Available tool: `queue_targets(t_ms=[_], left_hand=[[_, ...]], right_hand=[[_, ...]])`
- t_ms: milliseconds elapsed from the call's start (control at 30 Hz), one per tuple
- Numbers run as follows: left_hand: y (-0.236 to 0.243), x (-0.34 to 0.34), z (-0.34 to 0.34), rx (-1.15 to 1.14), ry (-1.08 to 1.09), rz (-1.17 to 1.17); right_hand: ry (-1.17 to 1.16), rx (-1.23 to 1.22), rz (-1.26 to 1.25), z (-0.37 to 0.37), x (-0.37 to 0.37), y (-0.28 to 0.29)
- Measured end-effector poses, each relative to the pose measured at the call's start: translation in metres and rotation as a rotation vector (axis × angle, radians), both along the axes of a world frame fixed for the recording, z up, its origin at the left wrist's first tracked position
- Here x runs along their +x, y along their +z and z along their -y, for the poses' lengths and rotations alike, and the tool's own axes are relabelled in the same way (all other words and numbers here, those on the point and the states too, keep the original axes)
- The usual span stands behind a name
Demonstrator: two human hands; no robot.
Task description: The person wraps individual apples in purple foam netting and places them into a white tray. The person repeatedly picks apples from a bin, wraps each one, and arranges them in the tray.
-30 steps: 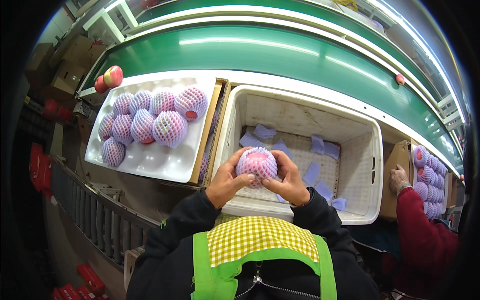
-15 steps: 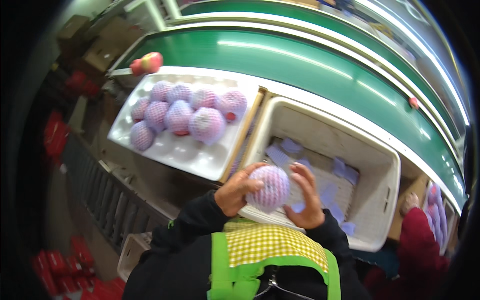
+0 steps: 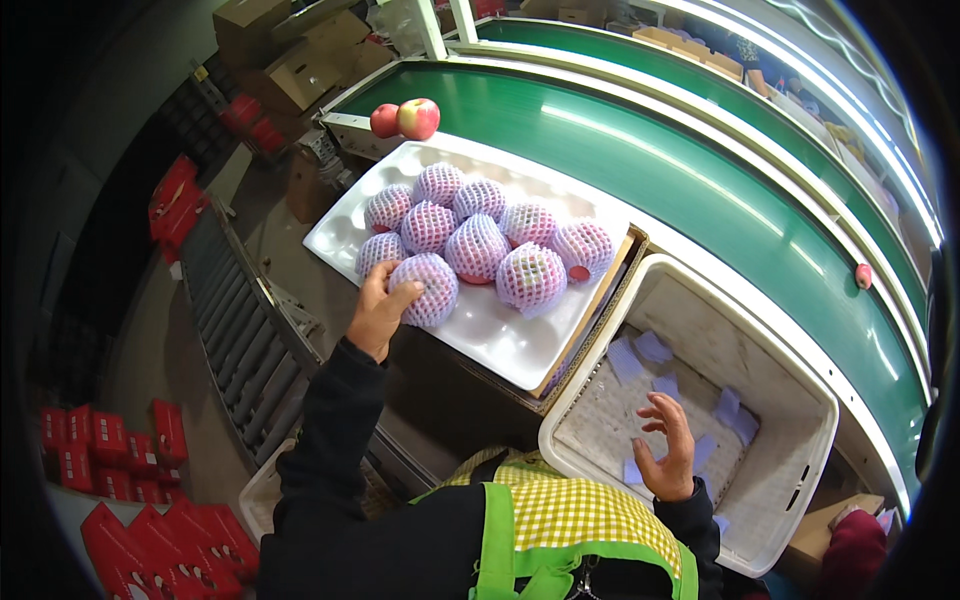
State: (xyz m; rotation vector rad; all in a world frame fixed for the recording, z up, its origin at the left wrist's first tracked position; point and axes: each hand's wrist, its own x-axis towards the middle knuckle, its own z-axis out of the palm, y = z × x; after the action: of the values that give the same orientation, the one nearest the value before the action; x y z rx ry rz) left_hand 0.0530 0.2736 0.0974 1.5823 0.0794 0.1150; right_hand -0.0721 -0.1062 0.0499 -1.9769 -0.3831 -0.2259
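Tub [image 3: 790, 440], white, stands beneath the right hand [image 3: 668, 450], whose fingers are loosely spread and hold nothing. Over the near edge of the tray [image 3: 525, 345], the left hand [image 3: 378, 315], half closed, holds one netted fruit [image 3: 432, 288]. I think light pressure suits best, away from neighbouring fruits [image 3: 429, 227]. The held fruit looks round, pale pink under lilac net [image 3: 437, 305].

We see thin, glossy plastic in the tray [image 3: 508, 345], its moulded surface catching the light. The nets [image 3: 478, 245] look like soft, matt foam mesh; the bare apples [image 3: 418, 119] are smooth and waxy. The belt [image 3: 600, 120] is smooth and shiny. We take the crate [image 3: 700, 305] for hard, scuffed plastic, the carton [image 3: 583, 345] for dull cardboard, the apron [image 3: 590, 520] for woven cloth, the zip [image 3: 585, 577] for bright metal.
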Motion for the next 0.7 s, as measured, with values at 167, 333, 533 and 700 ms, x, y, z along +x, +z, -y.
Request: queue_targets(t_ms=[167,333,533,700], left_hand=[[-0.012,0.014,-0.014,0.548,-0.021,0.134],[0.031,-0.001,0.016,1.222,0.118,0.158],[-0.010,0.000,0.008,1.314,0.021,0.386],[0.013,-0.028,0.036,1.176,0.090,0.568]], right_hand=[[-0.007,-0.021,-0.046,-0.002,0.002,-0.002],[-0.042,-0.062,-0.109,0.004,0.004,-0.007],[0.057,-0.011,-0.174,0.004,0.007,-0.027],[0.003,0.070,-0.030,0.033,0.030,-0.016]])
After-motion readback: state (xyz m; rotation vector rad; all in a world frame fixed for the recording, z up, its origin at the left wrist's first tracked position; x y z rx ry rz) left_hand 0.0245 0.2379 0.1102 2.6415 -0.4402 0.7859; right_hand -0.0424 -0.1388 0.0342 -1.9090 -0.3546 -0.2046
